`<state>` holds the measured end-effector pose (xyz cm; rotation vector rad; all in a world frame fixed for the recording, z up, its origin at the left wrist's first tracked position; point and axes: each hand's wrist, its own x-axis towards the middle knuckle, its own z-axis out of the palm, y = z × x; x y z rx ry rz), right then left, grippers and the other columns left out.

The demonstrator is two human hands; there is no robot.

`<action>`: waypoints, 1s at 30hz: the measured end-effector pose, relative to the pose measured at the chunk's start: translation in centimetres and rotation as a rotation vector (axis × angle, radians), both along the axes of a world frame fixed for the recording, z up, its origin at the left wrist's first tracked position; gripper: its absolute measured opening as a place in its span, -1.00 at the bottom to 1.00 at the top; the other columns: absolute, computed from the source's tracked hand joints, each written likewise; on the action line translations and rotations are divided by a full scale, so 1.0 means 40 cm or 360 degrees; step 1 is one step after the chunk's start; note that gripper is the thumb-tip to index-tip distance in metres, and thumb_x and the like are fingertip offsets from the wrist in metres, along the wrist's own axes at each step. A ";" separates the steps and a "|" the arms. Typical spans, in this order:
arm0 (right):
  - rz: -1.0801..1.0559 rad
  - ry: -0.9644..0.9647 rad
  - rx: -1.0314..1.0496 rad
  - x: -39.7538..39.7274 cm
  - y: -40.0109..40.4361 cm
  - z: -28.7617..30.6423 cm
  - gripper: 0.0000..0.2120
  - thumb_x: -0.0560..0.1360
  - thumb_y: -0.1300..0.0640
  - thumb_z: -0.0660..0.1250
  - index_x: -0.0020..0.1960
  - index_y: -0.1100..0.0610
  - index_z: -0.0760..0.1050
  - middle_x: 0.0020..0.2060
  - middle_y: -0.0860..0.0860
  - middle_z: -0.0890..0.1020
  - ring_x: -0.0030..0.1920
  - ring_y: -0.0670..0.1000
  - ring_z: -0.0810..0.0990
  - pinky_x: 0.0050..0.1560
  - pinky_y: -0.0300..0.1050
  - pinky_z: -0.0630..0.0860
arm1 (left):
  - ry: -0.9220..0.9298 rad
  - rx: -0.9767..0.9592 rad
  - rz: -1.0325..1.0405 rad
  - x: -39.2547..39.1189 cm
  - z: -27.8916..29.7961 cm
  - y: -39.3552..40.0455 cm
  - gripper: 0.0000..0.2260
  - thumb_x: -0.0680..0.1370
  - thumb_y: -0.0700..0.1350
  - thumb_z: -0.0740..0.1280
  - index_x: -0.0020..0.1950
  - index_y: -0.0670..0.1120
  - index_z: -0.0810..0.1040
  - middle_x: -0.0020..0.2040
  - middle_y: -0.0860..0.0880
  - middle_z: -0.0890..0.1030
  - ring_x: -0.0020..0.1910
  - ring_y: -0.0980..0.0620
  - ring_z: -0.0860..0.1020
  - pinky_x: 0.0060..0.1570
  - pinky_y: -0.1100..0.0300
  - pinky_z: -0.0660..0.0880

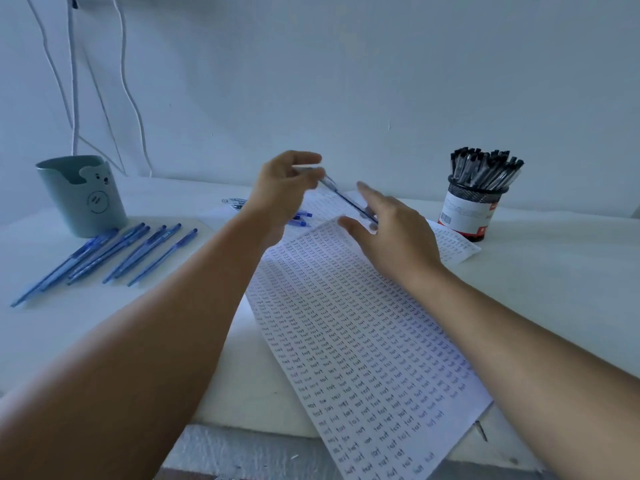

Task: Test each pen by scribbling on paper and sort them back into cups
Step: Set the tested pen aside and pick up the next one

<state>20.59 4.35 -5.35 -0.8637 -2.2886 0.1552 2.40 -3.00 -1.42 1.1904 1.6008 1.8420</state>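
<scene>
Pen [348, 199]: above paper [363, 334], spanning both hands, likely uncapping for test.
Left hand [284, 188] grip: pinches pen's far end.
Right hand [391, 230] grip: fingers loose at near end; hold unclear.

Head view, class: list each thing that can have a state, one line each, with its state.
Left hand: pinches the raised pen's upper end.
Right hand: fingers spread at the pen's lower end.
Pen: held tilted above the paper.
Bear cup: upright.
Mesh cup: upright, full of pens.
</scene>
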 end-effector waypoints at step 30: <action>0.0249 -0.0167 -0.0528 -0.149 -0.041 -0.025 -0.69 0.63 -0.12 0.34 0.30 -0.01 0.52 0.00 -0.08 0.56 0.05 -0.02 0.55 0.01 -0.12 0.39 | 0.2052 -0.1043 0.0456 -0.180 -0.041 -0.088 -0.75 0.59 -0.14 0.28 0.22 0.05 0.62 0.18 -0.07 0.60 0.21 -0.17 0.49 0.19 -0.09 0.52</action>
